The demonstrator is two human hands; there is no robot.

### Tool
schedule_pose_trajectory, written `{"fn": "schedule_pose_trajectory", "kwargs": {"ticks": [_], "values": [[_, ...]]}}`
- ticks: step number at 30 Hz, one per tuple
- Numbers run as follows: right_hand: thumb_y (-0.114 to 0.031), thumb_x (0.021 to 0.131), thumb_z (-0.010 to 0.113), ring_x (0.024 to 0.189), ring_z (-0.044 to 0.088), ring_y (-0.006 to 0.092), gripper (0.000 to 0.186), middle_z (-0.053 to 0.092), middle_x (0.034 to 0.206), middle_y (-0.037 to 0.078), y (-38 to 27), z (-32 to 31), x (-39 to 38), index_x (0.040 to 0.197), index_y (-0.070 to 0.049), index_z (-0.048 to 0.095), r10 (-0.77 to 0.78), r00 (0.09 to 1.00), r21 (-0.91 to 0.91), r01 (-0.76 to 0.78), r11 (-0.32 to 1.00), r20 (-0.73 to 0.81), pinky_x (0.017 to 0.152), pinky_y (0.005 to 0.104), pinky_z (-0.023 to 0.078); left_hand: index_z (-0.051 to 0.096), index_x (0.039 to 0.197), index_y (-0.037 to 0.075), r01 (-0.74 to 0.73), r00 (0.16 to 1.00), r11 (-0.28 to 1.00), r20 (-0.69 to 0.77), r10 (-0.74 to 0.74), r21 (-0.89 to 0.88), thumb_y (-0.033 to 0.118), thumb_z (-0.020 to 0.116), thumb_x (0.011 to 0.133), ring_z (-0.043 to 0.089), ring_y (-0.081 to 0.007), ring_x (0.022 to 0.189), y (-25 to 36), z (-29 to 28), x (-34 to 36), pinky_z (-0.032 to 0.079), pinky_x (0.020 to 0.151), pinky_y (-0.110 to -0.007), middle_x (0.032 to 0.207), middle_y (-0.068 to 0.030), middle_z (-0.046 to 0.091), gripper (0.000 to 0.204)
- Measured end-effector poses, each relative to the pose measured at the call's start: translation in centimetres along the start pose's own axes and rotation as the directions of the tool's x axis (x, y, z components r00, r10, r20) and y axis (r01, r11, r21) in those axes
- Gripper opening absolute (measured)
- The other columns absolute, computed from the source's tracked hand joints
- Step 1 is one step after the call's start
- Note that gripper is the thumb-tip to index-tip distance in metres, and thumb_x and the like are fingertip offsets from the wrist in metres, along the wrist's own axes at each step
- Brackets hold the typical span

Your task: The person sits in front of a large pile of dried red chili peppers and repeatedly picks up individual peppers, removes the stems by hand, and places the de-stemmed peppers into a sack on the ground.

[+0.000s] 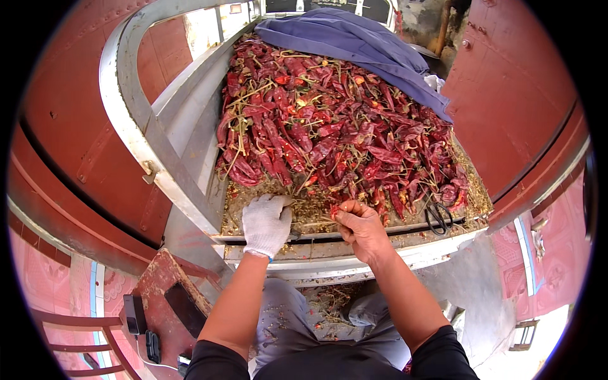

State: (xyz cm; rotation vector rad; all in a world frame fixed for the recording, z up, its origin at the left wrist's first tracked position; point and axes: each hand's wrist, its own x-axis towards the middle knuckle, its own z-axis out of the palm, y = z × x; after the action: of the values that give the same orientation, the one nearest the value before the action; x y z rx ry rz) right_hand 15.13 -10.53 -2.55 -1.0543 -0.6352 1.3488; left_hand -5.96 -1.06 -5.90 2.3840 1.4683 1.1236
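Dried red chillies [329, 126] heaped on a metal tray [190, 183], far of both hands.
Gloved left hand [266, 223] rests loosely curled on the near edge; bare right hand [360, 227] pinches a chilli stem [320, 221].

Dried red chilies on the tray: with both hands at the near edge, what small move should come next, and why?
Probably pull the stem off the chili pinched in the bare right hand. The gloved left hand rests on the seed litter beside it, loose stems and seeds already cover the tray's near edge, and the pile of dried red chilies lies just beyond. The scissors lie unused.
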Motion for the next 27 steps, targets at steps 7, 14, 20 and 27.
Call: {"fn": "schedule_pose_trajectory", "kwargs": {"ticks": [7, 14, 20, 27], "values": [[-0.004, 0.095, 0.074, 0.060, 0.052, 0.0067, 0.011, 0.064, 0.083, -0.001, -0.7, -3.8, -4.6, 0.095, -0.010, 0.065, 0.037, 0.996, 0.131, -0.026, 0.991, -0.085, 0.050, 0.0213, 0.036, 0.080, 0.103, 0.012, -0.238, 0.967, 0.968, -0.107, 0.229, -0.075, 0.016, 0.070, 0.082, 0.068, -0.0367, 0.098, 2.1, -1.9, 0.0, 0.050, 0.091, -0.051, 0.102, -0.0124, 0.075, 0.023], [-0.015, 0.090, 0.077, 0.072, 0.061, 0.0163, 0.016, 0.069, 0.086, 0.008, 1.8, -21.4, -17.4, 0.098, -0.003, 0.069, -0.104, 0.865, -0.247, -0.024, 0.969, -0.490, 0.062, 0.0304, 0.045, 0.079, 0.088, 0.011, -0.288, 0.958, 0.957, 0.003, 0.288, -0.035, 0.022, 0.074, 0.082, 0.069, -0.0340, 0.086, 4.1, -2.0, 2.2, 0.052, 0.079, -0.048, 0.086, -0.0101, 0.073, 0.013], [-0.033, 0.081, 0.083, 0.093, 0.075, 0.0336, 0.041, 0.076, 0.092, 0.019, 12.6, -38.4, -36.5, 0.105, 0.000, 0.076, -0.301, 0.613, -0.641, -0.767, -0.006, -0.730, 0.084, 0.0434, 0.059, 0.079, 0.111, 0.012, -0.285, 0.944, 0.947, 0.211, 0.252, 0.146, 0.036, 0.074, 0.084, 0.065, -0.0318, 0.110, 9.3, 2.3, 6.0, 0.048, 0.096, -0.050, 0.112, -0.0081, 0.072, 0.036], [-0.010, 0.089, 0.067, 0.058, 0.073, 0.0249, 0.025, 0.075, 0.085, 0.018, 14.0, -37.7, -38.4, 0.103, 0.010, 0.073, -0.147, 0.584, -0.535, -0.578, 0.616, -0.799, 0.057, 0.0346, 0.059, 0.077, 0.080, 0.010, -0.369, 0.926, 0.880, 0.198, 0.321, 0.300, 0.030, 0.074, 0.078, 0.062, -0.0310, 0.118, 6.5, 3.9, 4.9, 0.039, 0.113, -0.054, 0.110, -0.0046, 0.072, 0.021]]}}
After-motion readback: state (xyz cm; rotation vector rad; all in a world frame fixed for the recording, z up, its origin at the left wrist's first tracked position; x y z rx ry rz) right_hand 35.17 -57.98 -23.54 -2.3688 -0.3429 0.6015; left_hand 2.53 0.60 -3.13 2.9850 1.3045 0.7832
